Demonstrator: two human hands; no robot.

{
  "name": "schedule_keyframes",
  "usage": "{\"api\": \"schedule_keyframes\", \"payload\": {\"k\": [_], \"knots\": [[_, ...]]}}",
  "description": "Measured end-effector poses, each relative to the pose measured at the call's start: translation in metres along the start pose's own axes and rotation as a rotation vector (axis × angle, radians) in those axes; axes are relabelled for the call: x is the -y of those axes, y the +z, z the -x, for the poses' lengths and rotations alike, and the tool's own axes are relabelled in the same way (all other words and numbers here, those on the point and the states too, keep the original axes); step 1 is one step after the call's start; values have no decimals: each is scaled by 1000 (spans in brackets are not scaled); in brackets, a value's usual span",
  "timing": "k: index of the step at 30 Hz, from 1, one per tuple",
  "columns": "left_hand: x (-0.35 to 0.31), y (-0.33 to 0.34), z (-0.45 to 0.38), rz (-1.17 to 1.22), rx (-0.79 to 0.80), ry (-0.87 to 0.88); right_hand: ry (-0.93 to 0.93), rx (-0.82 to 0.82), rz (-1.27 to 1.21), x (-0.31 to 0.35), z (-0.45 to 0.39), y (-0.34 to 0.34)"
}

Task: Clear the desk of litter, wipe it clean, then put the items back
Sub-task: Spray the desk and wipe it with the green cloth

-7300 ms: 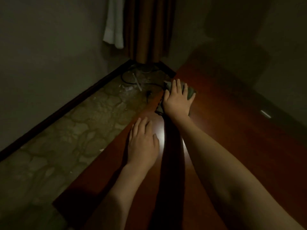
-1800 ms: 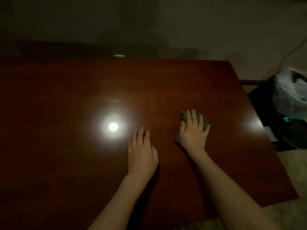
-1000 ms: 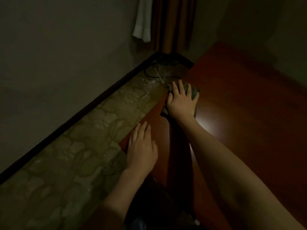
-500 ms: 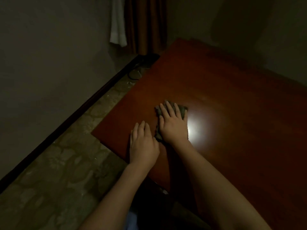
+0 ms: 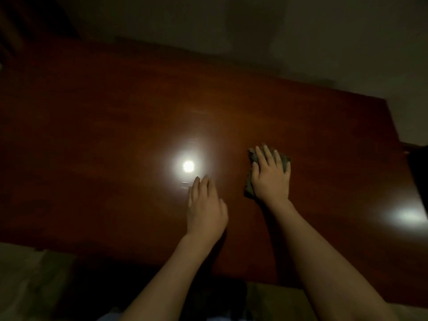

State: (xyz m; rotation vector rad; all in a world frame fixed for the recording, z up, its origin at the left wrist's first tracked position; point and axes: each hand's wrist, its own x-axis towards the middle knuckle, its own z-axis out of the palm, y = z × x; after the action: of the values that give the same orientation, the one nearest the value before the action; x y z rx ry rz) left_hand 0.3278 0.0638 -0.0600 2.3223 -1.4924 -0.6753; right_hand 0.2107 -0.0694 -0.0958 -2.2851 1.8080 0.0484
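Observation:
A dark red wooden desk [image 5: 115, 123] fills most of the dim view. My right hand [image 5: 271, 176] lies flat with straight fingers on a grey-green cloth [image 5: 249, 181], pressing it to the desk right of centre. The cloth shows at the fingertips and along the hand's left side; the rest is hidden under the palm. My left hand [image 5: 205, 209] rests flat on the bare wood to the left of the cloth, fingers straight, holding nothing.
A bright lamp reflection [image 5: 188, 166] glares on the desk just beyond my left fingertips, and a fainter one [image 5: 407, 215] sits near the right edge. A plain wall [image 5: 278, 31] runs behind the desk. A dark object [image 5: 416, 167] stands past the right edge.
The view has swung from the desk's left corner back to its middle. My right hand has slid the cloth rightwards across the wood, and my left hand stays flat beside it.

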Motion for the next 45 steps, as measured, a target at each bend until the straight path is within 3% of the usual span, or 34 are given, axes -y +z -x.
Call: {"api": "schedule_keyframes", "payload": {"k": [7, 12, 18, 25, 29, 32, 45], "knots": [[-154, 94, 7, -38, 147, 175, 141, -46, -28, -205, 7, -31], [-216, 132, 21, -104, 242, 273, 233, -82, -59, -300, 26, -41], [-232, 143, 26, -187, 284, 321, 341, -119, -89, -341, 55, -40], [-206, 125, 32, -139, 314, 314, 509, -148, -79, -330, 104, -32], [-163, 99, 27, -101, 289, 279, 629, -133, -96, -281, 110, -27], [-112, 66, 15, -60, 236, 204, 539, -91, -57, -204, 96, -17], [252, -137, -7, 5, -101, -230, -94, 62, 16, 300, 25, 54]]}}
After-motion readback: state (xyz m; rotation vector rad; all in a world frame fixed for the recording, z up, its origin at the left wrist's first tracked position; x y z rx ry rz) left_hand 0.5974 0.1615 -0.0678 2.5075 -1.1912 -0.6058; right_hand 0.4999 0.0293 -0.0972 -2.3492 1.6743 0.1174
